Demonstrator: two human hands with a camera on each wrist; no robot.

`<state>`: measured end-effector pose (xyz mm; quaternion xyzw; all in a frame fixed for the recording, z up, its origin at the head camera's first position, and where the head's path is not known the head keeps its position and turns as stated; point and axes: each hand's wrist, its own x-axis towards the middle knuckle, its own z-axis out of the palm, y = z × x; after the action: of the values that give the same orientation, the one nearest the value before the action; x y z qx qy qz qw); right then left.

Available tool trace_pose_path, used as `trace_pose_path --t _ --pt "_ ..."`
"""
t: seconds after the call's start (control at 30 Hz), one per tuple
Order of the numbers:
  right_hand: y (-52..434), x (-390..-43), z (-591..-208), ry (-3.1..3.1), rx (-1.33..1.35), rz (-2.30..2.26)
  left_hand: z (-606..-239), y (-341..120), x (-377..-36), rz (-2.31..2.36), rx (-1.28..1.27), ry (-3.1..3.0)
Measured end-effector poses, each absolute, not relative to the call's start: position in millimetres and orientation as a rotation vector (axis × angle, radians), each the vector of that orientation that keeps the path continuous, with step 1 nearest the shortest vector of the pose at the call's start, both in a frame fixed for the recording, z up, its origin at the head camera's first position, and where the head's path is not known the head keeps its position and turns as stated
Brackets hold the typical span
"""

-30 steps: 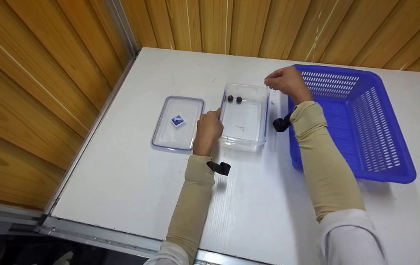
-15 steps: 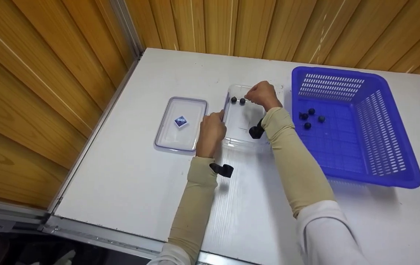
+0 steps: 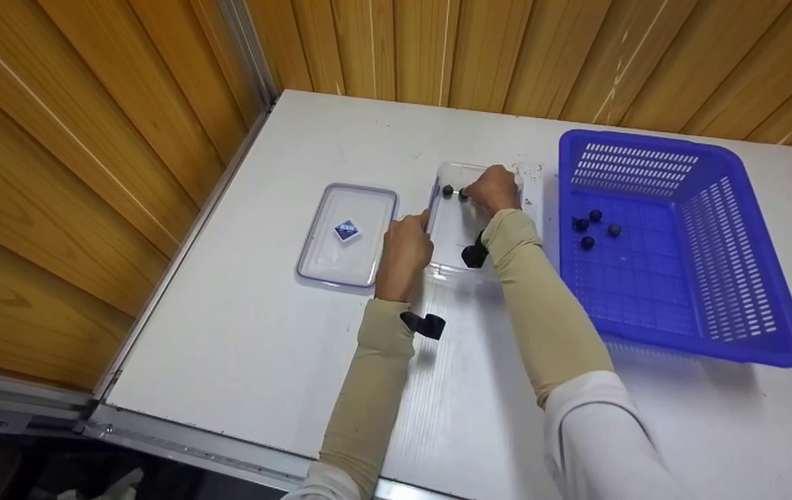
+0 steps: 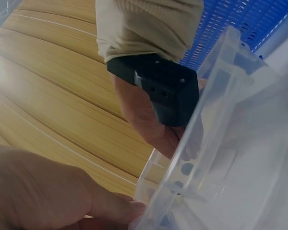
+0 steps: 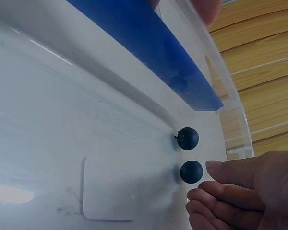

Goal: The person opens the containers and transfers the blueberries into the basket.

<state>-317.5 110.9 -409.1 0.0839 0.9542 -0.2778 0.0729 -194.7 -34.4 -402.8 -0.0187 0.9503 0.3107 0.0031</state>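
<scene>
In the head view, my left hand point(image 3: 406, 250) is at the near-left wall of a clear plastic food container point(image 3: 448, 239), its thumb and fingers pinching the rim in the left wrist view. My right hand point(image 3: 495, 187) reaches down inside the container. Two small dark balls lie at its far end: one ball point(image 5: 187, 138) bears a tiny stem, and the other ball point(image 5: 191, 172) is just beside my right thumb. A slight gap shows between thumb and ball, and the loosely curled fingers hold nothing.
A blue perforated plastic basket point(image 3: 653, 278) stands to the right, with several dark balls point(image 3: 595, 216) on its floor. The container's lid point(image 3: 330, 257), carrying a blue-and-white label, lies flat to the left. Wooden panels point(image 3: 410, 48) rise behind the white table point(image 3: 243, 347).
My right hand has moved left from the basket's edge and down into the container, beside one ball. The left hand has stayed at the container wall. The view has shifted slightly.
</scene>
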Motion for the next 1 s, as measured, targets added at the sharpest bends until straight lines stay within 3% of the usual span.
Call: trace_pose_path --t 0.57,1.0 --pt "107 -320 -424 2.917 0.313 -0.930 -404 -34 -195 0.969 -0.061 2.973" --pt "109 -317 -403 2.823 0.271 -0.852 -402 -36 -195 0.991 -0.053 2.970"
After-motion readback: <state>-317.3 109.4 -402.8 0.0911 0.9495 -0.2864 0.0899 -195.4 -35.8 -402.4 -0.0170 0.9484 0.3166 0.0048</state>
